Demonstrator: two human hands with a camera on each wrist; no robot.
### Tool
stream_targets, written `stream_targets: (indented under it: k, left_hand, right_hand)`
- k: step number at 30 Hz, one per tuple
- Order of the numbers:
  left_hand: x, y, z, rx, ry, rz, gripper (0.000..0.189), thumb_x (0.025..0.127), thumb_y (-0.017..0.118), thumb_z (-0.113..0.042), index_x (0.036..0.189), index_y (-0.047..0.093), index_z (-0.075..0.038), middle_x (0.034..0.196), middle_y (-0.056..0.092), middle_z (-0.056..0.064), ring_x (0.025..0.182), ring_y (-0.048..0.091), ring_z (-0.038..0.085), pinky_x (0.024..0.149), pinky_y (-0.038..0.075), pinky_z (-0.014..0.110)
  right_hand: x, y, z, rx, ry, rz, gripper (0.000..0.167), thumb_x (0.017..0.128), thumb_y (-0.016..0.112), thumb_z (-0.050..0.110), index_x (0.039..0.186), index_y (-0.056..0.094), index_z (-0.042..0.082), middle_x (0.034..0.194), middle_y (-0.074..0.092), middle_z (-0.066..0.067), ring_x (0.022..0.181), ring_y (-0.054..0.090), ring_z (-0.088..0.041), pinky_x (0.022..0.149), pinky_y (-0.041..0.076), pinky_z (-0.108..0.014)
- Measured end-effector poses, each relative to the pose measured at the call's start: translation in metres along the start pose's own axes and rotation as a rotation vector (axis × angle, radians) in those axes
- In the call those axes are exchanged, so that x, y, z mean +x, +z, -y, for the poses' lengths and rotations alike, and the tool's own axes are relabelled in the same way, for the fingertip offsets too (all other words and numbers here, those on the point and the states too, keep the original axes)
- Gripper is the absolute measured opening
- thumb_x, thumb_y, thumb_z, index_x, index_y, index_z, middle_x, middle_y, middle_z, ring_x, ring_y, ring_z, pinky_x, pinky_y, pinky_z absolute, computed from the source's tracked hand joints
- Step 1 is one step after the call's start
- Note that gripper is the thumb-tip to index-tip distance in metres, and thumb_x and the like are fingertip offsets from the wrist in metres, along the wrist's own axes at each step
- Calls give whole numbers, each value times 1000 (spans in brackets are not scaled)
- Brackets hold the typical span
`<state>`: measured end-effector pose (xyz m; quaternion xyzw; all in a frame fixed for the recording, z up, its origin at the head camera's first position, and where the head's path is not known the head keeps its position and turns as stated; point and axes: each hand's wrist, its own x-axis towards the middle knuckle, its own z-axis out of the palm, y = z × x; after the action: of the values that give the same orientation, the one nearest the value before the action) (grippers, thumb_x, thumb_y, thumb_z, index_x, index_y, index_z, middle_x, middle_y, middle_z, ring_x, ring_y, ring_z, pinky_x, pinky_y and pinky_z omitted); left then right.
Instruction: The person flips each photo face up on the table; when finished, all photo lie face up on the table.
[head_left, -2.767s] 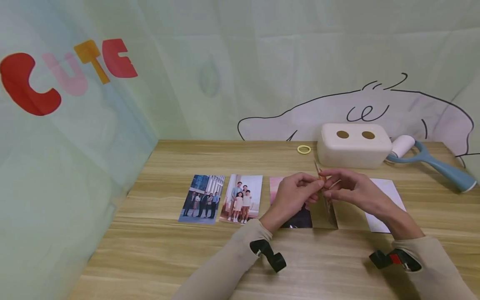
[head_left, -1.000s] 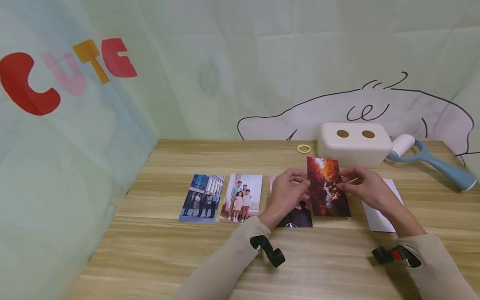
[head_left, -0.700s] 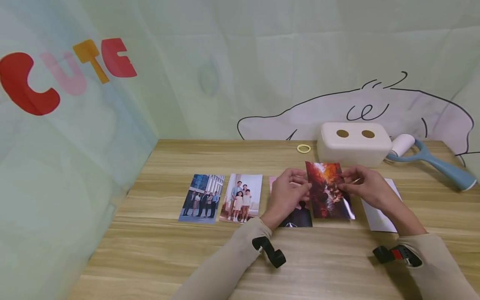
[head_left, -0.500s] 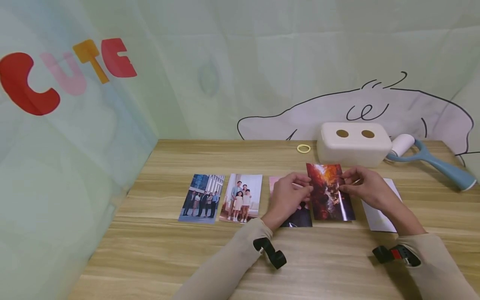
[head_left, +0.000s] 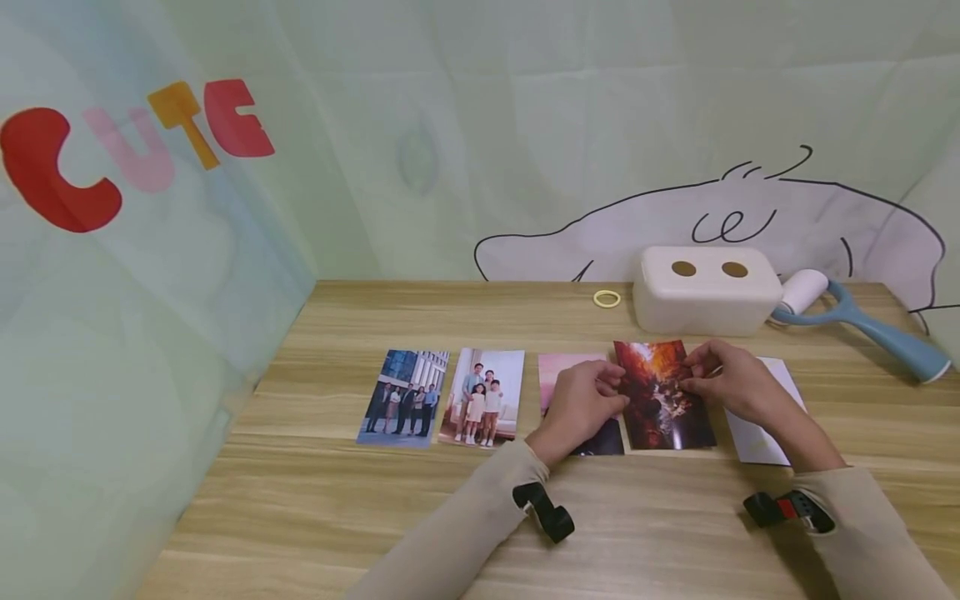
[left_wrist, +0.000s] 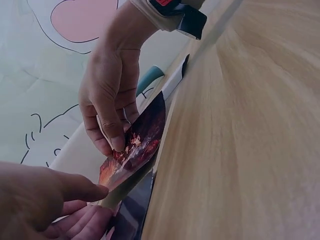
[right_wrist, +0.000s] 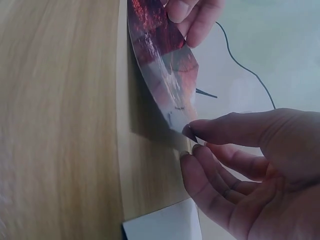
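Note:
A glossy red-orange photo print (head_left: 663, 404) is held by both hands, one at each long edge. My left hand (head_left: 579, 407) pinches its left edge between thumb and fingers, and my right hand (head_left: 731, 379) has the right edge. In the left wrist view the photo (left_wrist: 142, 137) is tilted, low over the table, with the left thumb on its face. The right wrist view shows the photo (right_wrist: 160, 65) bowed, with a shadow under it. Beneath the left hand lies a pink and dark photo (head_left: 555, 371), partly covered. A white card (head_left: 759, 429) lies under the right wrist.
To the left lie a group photo before buildings (head_left: 402, 400) and a family photo (head_left: 483, 396). Behind stand a cream box (head_left: 705, 304) with two round holes and a blue-handled lint roller (head_left: 870, 325). A yellow ring (head_left: 607, 299) lies beside the box. Fabric walls enclose the table (head_left: 315, 500).
The photo, seen edge-on at first, has turned to show its red-orange face. Both hands have since lowered it toward the table and slightly nearer the person.

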<state>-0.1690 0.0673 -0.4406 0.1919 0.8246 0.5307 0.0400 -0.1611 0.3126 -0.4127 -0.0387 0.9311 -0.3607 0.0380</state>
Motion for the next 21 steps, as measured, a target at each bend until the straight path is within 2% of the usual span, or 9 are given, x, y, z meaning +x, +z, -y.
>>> stream_targets:
  k: [10,21]
  left_hand:
    - [1,-1,2,126,39,33,29,87,84,0,115,77,2,104,78,10,83,73,7,74,53,13]
    - [-1,-2,1,211,68,42,27,86,87,-3,113,79,-1,97,71,8,83,71,9,74,52,14]
  right_hand:
    - [0,2,-2,-42,-23,11,28,91,81,7,107,64,-8,91,67,-14,82,62,-25,67,51,-36]
    - [2,5,-5,-50,-6,36,26,89,81,7,104,65,-7,89,71,-14,78,66,-23,64,54,-35]
